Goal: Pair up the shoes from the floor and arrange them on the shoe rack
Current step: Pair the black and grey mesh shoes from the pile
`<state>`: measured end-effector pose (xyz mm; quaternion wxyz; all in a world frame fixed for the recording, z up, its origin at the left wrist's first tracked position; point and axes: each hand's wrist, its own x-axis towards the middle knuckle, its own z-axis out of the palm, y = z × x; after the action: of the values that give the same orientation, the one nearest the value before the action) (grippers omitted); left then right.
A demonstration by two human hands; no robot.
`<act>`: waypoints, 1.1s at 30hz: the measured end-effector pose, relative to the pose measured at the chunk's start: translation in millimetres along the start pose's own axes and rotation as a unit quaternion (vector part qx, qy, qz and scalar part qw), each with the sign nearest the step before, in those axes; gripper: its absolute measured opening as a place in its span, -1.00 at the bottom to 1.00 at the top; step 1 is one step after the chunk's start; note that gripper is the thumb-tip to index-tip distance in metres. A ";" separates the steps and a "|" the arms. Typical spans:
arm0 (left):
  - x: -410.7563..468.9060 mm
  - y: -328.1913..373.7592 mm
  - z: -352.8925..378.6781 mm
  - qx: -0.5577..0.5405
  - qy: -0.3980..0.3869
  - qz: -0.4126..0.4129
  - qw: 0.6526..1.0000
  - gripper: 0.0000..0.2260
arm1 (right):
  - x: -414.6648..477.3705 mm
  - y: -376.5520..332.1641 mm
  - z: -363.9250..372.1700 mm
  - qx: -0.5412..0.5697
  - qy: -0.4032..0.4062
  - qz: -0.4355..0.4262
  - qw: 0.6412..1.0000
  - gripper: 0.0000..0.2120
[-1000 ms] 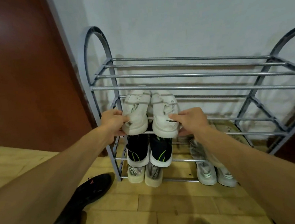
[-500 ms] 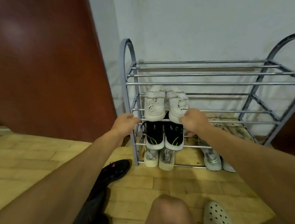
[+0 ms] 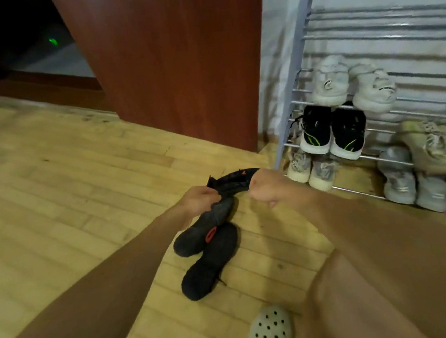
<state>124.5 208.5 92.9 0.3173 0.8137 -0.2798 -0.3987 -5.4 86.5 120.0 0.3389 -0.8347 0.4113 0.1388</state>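
Note:
On the wooden floor left of the grey metal shoe rack (image 3: 288, 126) lie black shoes. My left hand (image 3: 199, 200) and my right hand (image 3: 264, 188) each grip an end of one black shoe (image 3: 233, 182), which arches just above the floor. Two more black shoes lie below it: one with a red tab (image 3: 197, 234) and another (image 3: 210, 263) nearer me. On the rack's left side sit a white pair (image 3: 330, 85), a black pair with green stripes (image 3: 347, 135) under it, and a pale pair (image 3: 323, 173) at the bottom.
Grey sneakers (image 3: 400, 184) and tan sneakers (image 3: 432, 149) stand further right on the rack's low shelves. A brown wooden door (image 3: 176, 65) rises behind the shoes. A pale clog (image 3: 269, 330) with holes shows at the bottom edge beside my knee.
Both hands have left the white pair on the rack and dropped down-left to the floor, where they took hold of a black shoe. The view has swung left and down.

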 end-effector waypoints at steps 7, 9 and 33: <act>14.3 -108.5 23.4 0.008 -0.020 -0.084 0.996 -0.88 | 24.0 19.0 84.8 -0.024 -0.048 0.009 0.999 -0.87; 23.8 -135.5 36.6 0.048 -0.035 -0.108 0.992 -0.80 | 29.8 35.3 95.0 -0.053 -0.076 0.017 0.996 -0.79; 32.5 -212.5 101.1 0.225 0.140 -0.132 0.955 -0.44 | 62.4 43.5 95.5 -0.147 -0.236 -0.085 0.957 -0.64</act>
<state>101.1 292.3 -128.1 0.1064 0.9414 -0.2055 -0.2452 4.0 95.6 -1.4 0.3104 -0.8509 0.2222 0.3609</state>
